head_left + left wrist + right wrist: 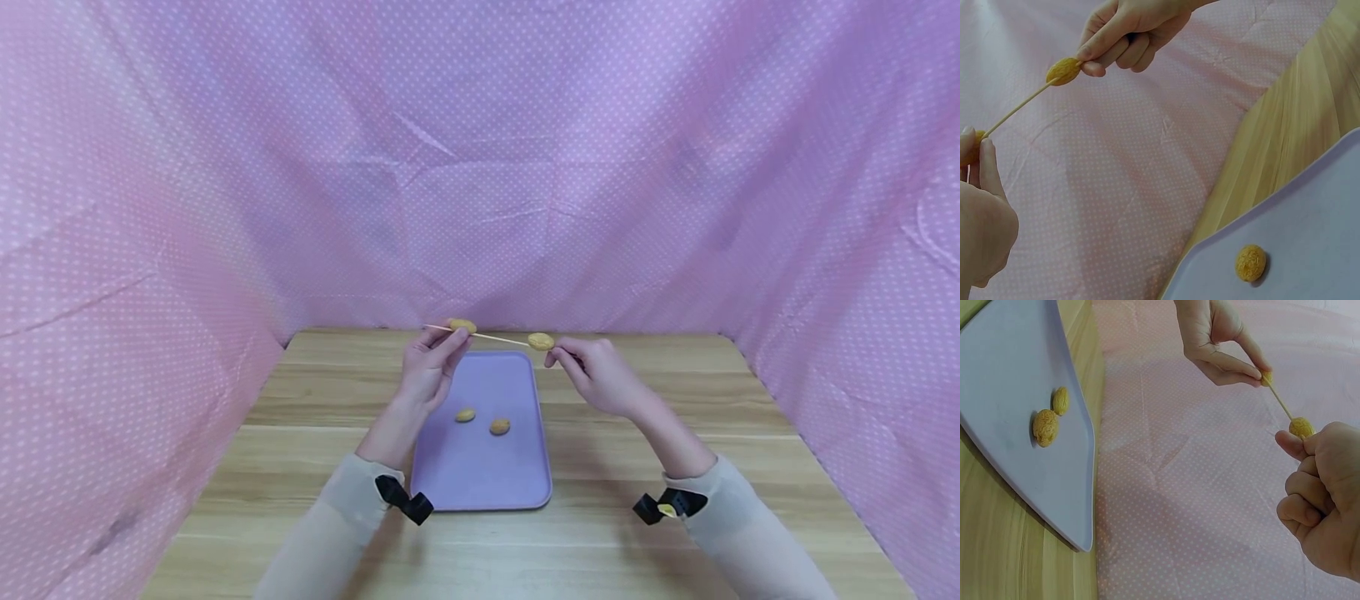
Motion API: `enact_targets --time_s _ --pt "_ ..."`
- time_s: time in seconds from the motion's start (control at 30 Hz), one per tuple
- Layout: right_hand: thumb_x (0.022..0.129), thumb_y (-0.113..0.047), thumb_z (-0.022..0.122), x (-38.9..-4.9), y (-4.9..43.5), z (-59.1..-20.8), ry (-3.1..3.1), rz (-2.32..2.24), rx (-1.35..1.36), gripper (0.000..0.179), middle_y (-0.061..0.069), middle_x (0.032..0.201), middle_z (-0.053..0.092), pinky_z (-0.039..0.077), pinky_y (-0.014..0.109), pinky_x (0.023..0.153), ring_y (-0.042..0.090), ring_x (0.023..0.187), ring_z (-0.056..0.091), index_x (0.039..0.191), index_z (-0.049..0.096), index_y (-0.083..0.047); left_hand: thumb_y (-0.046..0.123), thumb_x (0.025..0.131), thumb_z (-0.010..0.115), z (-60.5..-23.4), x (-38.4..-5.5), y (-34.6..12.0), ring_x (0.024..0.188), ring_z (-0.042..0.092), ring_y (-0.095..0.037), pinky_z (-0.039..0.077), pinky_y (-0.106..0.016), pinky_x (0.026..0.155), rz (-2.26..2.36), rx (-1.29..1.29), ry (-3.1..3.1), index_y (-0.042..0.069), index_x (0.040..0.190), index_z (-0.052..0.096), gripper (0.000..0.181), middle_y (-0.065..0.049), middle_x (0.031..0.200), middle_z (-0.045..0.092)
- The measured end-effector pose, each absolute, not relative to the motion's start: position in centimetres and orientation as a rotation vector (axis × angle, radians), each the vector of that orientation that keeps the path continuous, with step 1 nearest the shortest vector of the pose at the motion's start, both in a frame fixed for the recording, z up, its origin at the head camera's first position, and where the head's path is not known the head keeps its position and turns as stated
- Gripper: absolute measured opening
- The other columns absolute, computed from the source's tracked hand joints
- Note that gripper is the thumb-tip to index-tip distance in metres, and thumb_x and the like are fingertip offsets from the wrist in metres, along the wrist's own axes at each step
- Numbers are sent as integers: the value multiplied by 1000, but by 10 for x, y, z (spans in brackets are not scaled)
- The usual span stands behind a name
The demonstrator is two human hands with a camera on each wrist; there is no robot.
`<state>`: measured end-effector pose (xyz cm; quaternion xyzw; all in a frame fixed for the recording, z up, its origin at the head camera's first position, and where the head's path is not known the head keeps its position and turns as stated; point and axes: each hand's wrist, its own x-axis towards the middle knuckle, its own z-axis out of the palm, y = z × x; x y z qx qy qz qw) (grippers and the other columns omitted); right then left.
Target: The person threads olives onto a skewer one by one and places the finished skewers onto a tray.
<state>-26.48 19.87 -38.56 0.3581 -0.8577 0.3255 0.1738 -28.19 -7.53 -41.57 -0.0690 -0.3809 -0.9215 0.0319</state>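
A thin wooden skewer (501, 339) spans the space between the two hands, above the tray's far end. On it are two yellow, wrinkled oval balls, one near each hand. The left hand (429, 371) pinches one ball (462, 326) between thumb and fingers, and the skewer's thin end sticks out past it to the left. The right hand (606, 379) grips the skewer's other end right beside the second ball (1063, 72); its remaining fingers are curled in. That gripped end is mostly hidden by the fingers.
A lilac tray (487, 475) lies on the wooden table (300, 467) below the hands. Two more balls rest on it, a smaller yellow one (465, 415) and a rounder brownish one (499, 427). Pink dotted cloth (480, 208) hangs at the back and both sides.
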Motion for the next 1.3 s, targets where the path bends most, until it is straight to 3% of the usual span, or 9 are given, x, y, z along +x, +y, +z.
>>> enact_targets --time_s 0.8,1.3 --pt "109 -4 56 -265 193 -384 -2484 916 1042 23 -13 58 37 31 19 45 -5 51 31 98 76 -8 -23 98 52 -419 -277 -57 85 79 -9 68 -22 89 -2836 -190 -1255 17 84 76 49 4 86 80" --pt "109 -4 55 -270 191 -387 -2483 960 1074 24 -11 59 40 33 19 45 -4 51 31 99 77 -7 -24 97 53 -424 -281 -52 86 79 -9 68 -24 91 -2814 -303 -1336 18 84 79 51 4 88 81"
